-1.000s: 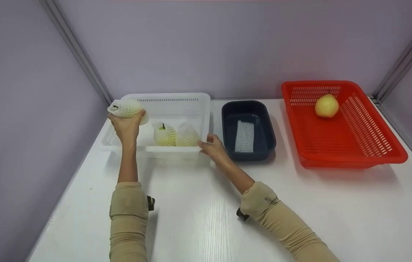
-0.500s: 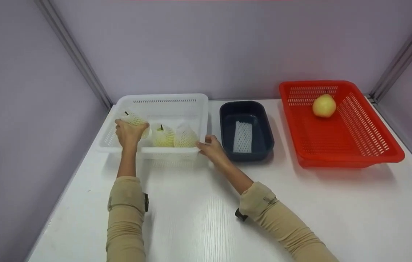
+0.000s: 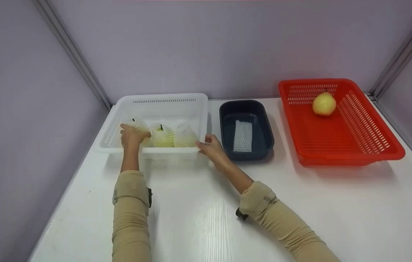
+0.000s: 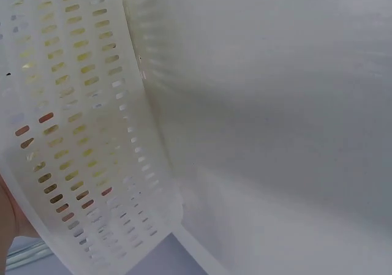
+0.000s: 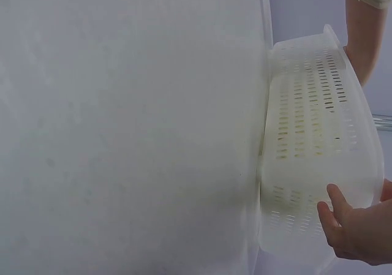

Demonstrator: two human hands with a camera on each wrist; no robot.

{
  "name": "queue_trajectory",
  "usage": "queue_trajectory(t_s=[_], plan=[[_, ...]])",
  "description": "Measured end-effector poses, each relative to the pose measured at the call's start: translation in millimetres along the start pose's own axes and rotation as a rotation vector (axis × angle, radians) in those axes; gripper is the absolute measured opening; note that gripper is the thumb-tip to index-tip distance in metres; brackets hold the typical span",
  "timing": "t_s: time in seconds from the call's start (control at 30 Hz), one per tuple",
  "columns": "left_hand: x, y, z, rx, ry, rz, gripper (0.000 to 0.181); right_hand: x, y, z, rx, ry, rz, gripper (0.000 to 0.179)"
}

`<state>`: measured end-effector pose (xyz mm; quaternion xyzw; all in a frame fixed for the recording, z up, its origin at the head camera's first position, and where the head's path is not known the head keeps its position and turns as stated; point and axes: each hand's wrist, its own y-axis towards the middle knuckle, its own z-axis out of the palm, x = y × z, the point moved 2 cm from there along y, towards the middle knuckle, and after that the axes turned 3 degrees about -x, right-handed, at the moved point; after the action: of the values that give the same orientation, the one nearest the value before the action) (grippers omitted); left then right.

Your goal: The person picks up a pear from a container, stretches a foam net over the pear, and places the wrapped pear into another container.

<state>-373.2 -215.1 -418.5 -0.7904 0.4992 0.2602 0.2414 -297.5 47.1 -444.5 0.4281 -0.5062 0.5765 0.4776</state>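
Observation:
In the head view, a white slotted basket (image 3: 171, 149) stands at the left of the table. Inside its left end, my left hand (image 3: 132, 137) grips a pear (image 3: 141, 124) in a white foam net, stem upward. Two more netted pears, a middle one (image 3: 163, 137) and a right one (image 3: 185, 137), sit beside it. My right hand (image 3: 212, 147) holds the basket's front right corner, thumb at the rim. From the right wrist view, fingers of the right hand (image 5: 361, 229) press the outer wall. The basket wall (image 4: 79, 103) mostly hides the left hand in the left wrist view.
Right of the white basket stands a dark blue bin (image 3: 247, 156) with a flat foam net sleeve (image 3: 243, 136) in it. Farther right, a red basket (image 3: 351, 157) holds one bare yellow pear (image 3: 324, 104). Grey panels (image 3: 206, 47) close off the table's back and sides.
My left hand has lowered the netted pear from above the white basket's left end down into it, beside the other two. The right hand has stayed at the corner.

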Motion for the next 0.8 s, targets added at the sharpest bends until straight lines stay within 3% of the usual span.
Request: queue_trajectory(t_s=[0.17,0.3,0.5,0.6,0.8], plan=[[0.1,1.0,0.0,0.098,-0.053,-0.051,0.105,0.0,1.4,-0.6,0.003,0.002,-0.011,0.053],[1.6,1.2,-0.2,0.136,-0.096,-0.085,0.104,-0.5,1.1,-0.2,0.001,-0.001,-0.011,0.054],[3.5,-4.6,-0.8,0.17,-0.09,-0.108,0.103,-2.7,-0.5,1.2,0.003,0.005,0.002,0.058],[3.2,-6.8,-1.8,0.183,-0.046,-0.098,0.104,-3.3,0.1,1.1,0.003,0.005,0.001,0.058],[-2.1,-7.6,-6.2,0.242,0.162,-0.056,0.107,-1.3,2.3,0.2,0.002,-0.017,0.0,0.058]])
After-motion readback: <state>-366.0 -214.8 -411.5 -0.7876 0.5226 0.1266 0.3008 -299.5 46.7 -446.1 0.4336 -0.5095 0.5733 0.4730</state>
